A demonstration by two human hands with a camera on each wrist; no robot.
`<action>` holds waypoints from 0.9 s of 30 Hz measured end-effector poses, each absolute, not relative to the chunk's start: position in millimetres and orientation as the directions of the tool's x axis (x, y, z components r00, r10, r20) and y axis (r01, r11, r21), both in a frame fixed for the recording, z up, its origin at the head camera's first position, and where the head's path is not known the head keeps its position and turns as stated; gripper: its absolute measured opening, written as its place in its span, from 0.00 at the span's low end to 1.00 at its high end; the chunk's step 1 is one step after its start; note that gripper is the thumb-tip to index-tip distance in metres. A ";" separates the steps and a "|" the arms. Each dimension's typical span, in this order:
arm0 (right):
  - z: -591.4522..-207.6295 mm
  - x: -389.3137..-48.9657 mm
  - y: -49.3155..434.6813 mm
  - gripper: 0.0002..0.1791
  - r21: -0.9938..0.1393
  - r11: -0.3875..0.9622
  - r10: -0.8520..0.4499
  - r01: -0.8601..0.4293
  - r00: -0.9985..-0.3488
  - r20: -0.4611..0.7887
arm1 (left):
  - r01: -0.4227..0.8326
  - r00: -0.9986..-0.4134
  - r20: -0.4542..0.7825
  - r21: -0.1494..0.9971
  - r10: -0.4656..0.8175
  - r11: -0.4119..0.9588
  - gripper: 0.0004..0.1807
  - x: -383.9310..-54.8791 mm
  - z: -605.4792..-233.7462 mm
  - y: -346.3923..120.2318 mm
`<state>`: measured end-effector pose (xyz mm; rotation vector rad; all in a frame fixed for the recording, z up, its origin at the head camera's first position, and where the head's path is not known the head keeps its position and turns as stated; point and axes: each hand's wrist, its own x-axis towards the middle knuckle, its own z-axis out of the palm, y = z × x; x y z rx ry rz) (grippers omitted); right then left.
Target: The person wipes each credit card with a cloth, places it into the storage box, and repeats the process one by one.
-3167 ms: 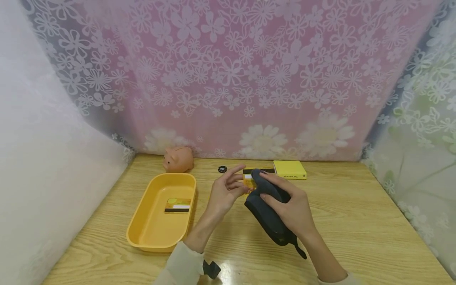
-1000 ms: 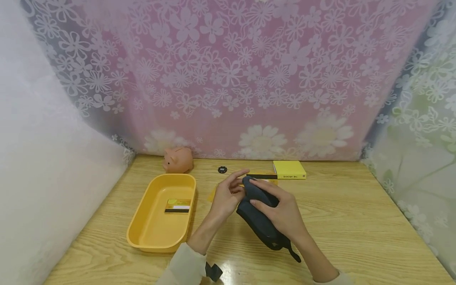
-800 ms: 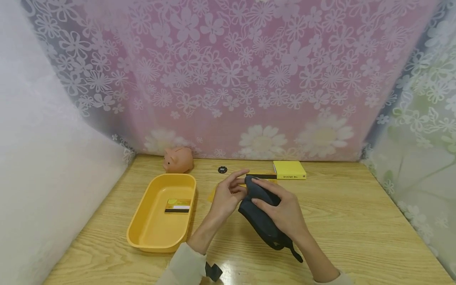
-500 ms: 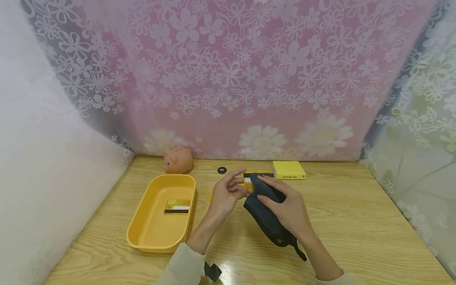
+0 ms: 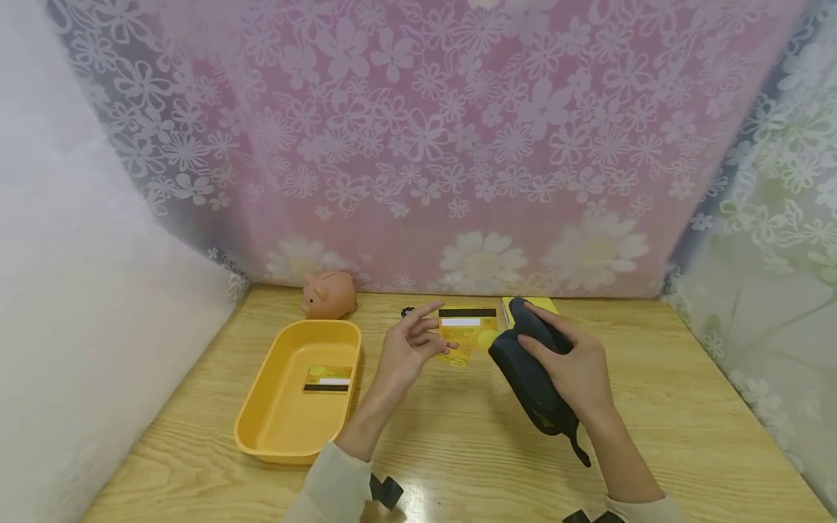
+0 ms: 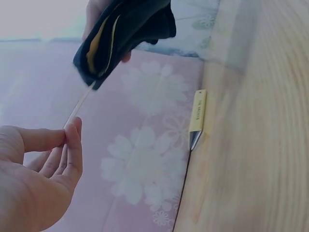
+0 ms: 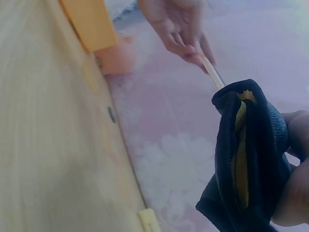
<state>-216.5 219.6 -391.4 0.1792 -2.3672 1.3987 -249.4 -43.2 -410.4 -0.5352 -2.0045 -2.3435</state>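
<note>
My left hand [image 5: 402, 359] pinches a yellow card [image 5: 467, 330] with a dark stripe and a white strip between thumb and fingertips. My right hand [image 5: 582, 374] grips a dark blue soft pouch [image 5: 532, 385] with a small strap hanging from its lower end. The pouch's mouth gapes toward the card, and yellow shows inside it in the right wrist view. Seen edge-on in the left wrist view, the card [image 6: 78, 106] has its far end right at the pouch's mouth [image 6: 94, 79]. Below the held card another yellow edge [image 5: 456, 359] shows.
A yellow tray [image 5: 288, 428] with a similar card [image 5: 327, 379] in it stands left. Behind it sits a pink piggy bank [image 5: 330, 294]. A black poker chip [image 5: 407, 311] and a yellow book [image 5: 546, 303], both partly covered, lie at the back by the curtain.
The right hand has moved the pouch to the right, away from the left hand. The card's face, mostly covered by the pouch before, now shows nearly whole. The pouch now partly hides the book.
</note>
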 end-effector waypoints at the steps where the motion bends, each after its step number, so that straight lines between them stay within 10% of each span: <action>1: -388.6 -216.1 222.1 0.28 -0.823 0.490 0.096 -0.286 -0.921 0.377 | 0.232 -0.941 0.268 0.955 0.206 -0.183 0.32 -249.1 -408.5 -45.0; 27: -379.9 -184.6 268.4 0.30 -0.781 0.539 0.090 -0.316 -0.900 0.426 | 0.264 -0.948 0.272 0.962 0.165 -0.071 0.31 -234.3 -384.4 -109.6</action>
